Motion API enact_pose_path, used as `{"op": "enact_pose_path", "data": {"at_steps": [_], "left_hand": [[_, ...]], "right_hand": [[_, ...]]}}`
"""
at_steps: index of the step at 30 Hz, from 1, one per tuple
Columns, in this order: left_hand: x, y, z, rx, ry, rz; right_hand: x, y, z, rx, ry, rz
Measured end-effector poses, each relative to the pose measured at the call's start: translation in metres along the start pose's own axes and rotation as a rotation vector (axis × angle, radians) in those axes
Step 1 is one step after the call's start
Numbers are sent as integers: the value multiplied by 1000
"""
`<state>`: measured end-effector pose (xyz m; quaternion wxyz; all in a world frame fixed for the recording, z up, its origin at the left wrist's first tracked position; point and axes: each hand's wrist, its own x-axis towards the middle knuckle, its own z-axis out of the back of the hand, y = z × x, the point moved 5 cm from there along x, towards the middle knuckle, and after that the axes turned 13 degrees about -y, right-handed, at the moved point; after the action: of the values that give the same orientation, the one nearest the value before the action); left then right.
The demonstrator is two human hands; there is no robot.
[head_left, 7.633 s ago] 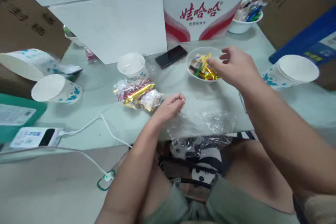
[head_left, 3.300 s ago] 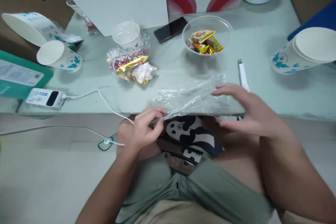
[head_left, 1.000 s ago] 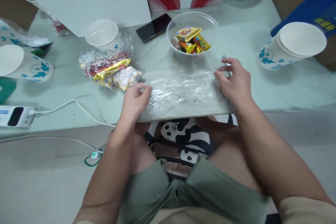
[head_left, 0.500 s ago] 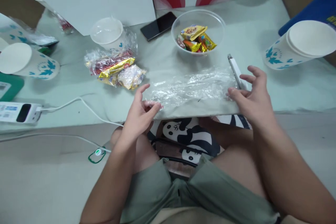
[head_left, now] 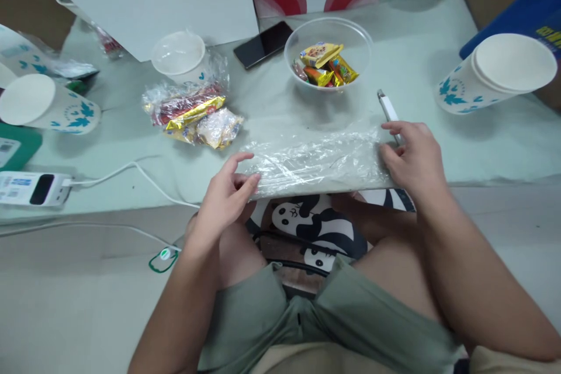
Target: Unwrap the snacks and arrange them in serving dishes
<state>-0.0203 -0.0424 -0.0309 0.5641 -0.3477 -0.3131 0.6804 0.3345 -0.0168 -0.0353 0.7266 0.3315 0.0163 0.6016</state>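
Observation:
A crumpled clear plastic wrapper (head_left: 318,160) lies spread along the table's front edge between my hands. My left hand (head_left: 225,190) is at its left end, thumb and index finger apart, the other fingers curled beneath. At the right end is my right hand (head_left: 414,155), its thumb and index finger parted beside the film. Whether the fingertips touch the film is hard to tell. A white utility knife (head_left: 388,108) lies just beyond my right hand, partly covered by the fingers. Farther back stands a clear plastic bowl (head_left: 366,49) holding several snack packets (head_left: 322,54).
Left of the wrapper sits a pile of snack wrappers (head_left: 193,114), with a paper cup (head_left: 177,55) behind. A black phone (head_left: 263,45) lies near the bowl. Stacked paper cups (head_left: 491,73) tilt at right. A power strip (head_left: 33,188) and white cable (head_left: 164,190) occupy the left edge.
The left fingers have let go of the wrapper's left end. My right hand has shifted slightly, its raised fingers lowering over the knife's end. The wrapper lies flatter.

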Motion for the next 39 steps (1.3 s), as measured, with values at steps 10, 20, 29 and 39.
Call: {"op": "enact_pose_path", "data": {"at_steps": [10, 20, 29, 39], "left_hand": [[-21, -15, 12, 603, -60, -222], [-2, -65, -44, 460, 83, -623], [35, -49, -37, 205, 76, -484], [3, -59, -59, -326, 589, -523]], "right_hand": [[-5, 33, 34, -44, -307, 177], [-65, 98, -31, 27, 413, 744], [-51, 90, -12, 402, 451, 584], [-40, 83, 0, 1325, 565, -702]]}}
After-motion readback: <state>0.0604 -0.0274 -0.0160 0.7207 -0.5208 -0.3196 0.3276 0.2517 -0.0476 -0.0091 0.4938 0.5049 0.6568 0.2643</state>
